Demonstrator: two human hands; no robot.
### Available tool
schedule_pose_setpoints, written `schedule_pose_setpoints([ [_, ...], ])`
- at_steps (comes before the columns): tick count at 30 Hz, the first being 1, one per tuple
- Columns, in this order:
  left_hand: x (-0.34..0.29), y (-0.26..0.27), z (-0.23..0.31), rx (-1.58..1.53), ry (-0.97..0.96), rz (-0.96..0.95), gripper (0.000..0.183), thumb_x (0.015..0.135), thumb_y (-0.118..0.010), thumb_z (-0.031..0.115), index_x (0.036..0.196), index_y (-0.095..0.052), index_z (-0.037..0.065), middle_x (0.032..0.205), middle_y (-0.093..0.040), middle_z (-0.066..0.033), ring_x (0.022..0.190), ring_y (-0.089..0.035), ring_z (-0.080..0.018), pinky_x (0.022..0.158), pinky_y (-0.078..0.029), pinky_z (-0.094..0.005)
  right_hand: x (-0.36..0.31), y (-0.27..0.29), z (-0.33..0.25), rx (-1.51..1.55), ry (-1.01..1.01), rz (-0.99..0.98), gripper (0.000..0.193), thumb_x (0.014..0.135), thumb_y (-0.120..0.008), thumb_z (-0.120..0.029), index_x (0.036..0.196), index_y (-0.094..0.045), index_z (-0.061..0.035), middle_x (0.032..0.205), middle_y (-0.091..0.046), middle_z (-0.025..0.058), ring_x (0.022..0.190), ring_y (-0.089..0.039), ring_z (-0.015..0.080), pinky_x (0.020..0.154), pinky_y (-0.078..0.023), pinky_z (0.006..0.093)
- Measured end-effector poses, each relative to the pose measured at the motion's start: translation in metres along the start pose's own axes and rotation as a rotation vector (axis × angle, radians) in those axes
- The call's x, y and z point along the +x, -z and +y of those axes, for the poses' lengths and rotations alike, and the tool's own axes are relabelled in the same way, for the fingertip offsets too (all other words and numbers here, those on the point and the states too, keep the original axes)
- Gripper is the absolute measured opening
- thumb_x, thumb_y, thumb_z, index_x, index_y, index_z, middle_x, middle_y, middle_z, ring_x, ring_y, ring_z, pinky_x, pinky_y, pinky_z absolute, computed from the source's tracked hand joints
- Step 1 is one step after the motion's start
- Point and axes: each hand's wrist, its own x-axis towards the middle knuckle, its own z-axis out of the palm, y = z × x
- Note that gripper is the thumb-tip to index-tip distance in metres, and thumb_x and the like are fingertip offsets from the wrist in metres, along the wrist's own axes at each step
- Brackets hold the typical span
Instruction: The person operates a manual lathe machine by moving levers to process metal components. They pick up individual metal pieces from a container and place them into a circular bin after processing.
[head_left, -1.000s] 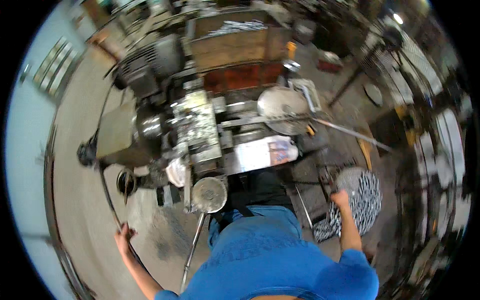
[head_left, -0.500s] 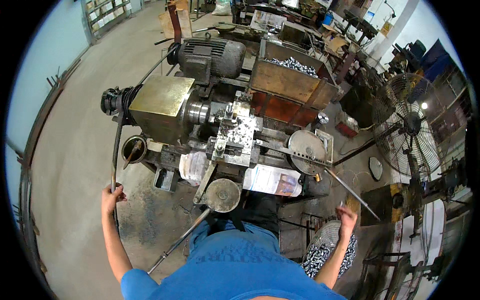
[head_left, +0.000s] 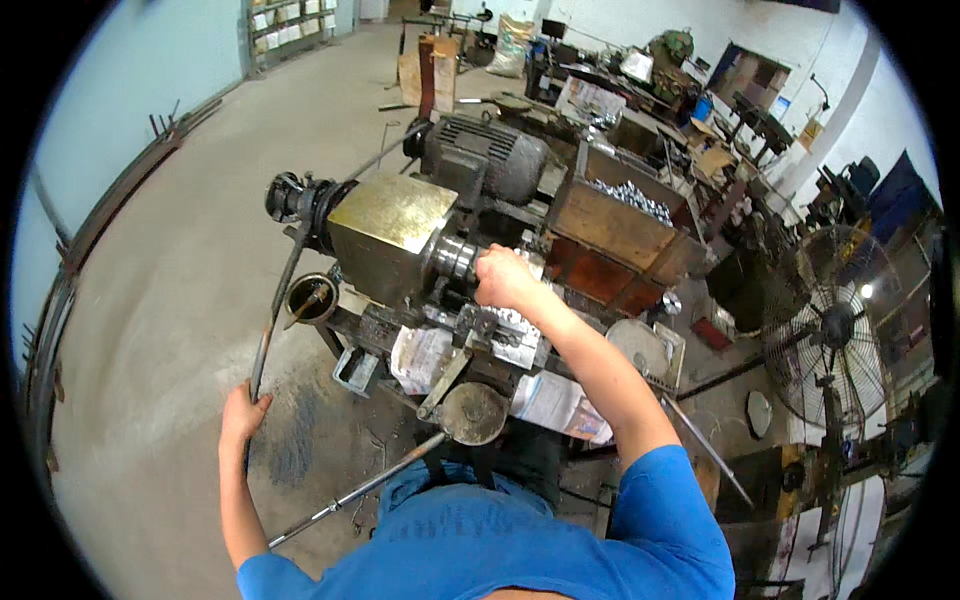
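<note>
The shiny steel cylindrical spindle nose (head_left: 456, 258) sat near the middle of the view, jutting rightward from a box-shaped metal housing with a brassy top (head_left: 393, 212). Your right hand (head_left: 505, 277) was at the spindle nose's free end, its fingers curled in toward it; whether they gripped a small piece could not be told, since the back of the hand hid them. Your left hand (head_left: 243, 412), well apart from the right, was wrapped around the lower part of a long dark metal lever (head_left: 268, 340), which slanted up toward a black ribbed pulley (head_left: 312, 205) at the housing's left end.

Below the housing, a round dark pot (head_left: 312, 298) with a brush-like stick in it stood just beside the lever. Nearer your body lay a flat, round grey metal disc (head_left: 474, 412), with a silver rod (head_left: 360, 490) slanting down and left from it. Behind the housing was a grey finned electric motor (head_left: 485, 155). To its right, a brown wooden bin (head_left: 618, 228) held small silvery metal pieces (head_left: 635, 200). Farther right, a large wire-caged fan (head_left: 835, 325) faced the machine, near a blue-white wall.
</note>
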Motion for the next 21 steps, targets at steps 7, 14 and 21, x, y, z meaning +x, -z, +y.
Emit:
schedule_pose_setpoints([
  [7,-0.015,0.001,0.021,0.028,0.099,0.098,0.027,0.072,-0.065,0.021,0.084,-0.056,-0.001,0.072,-0.059,-0.0235,0.074,-0.058,-0.0401,0.065,-0.045,-0.0457,0.027,-0.025,0.008,0.214,-0.119,-0.061,0.025,0.055,-0.059,-0.014,0.071,-0.063,0.0047,0.082,-0.061,0.0252,0.083,-0.06,0.0375,0.078,-0.05,0.0382],
  [14,-0.006,-0.012,0.01,0.167,0.051,0.181,0.025,0.071,-0.065,0.02,0.082,-0.056,0.0,0.077,-0.06,-0.0221,0.077,-0.058,-0.0401,0.069,-0.046,-0.0472,0.038,-0.009,-0.005,0.481,-0.399,0.047,0.028,0.057,-0.059,-0.017,0.073,-0.063,0.0061,0.083,-0.06,0.0271,0.083,-0.06,0.0387,0.075,-0.05,0.0391],
  [21,0.04,0.009,-0.057,0.388,0.016,0.204,0.014,0.064,-0.06,0.014,0.074,-0.06,0.003,0.071,-0.061,-0.0185,0.071,-0.06,-0.035,0.064,-0.047,-0.0426,0.043,-0.012,-0.004,0.416,-0.373,0.04,0.027,0.054,-0.06,-0.02,0.073,-0.065,-0.0012,0.074,-0.062,0.0217,0.076,-0.063,0.0342,0.071,-0.05,0.0376],
])
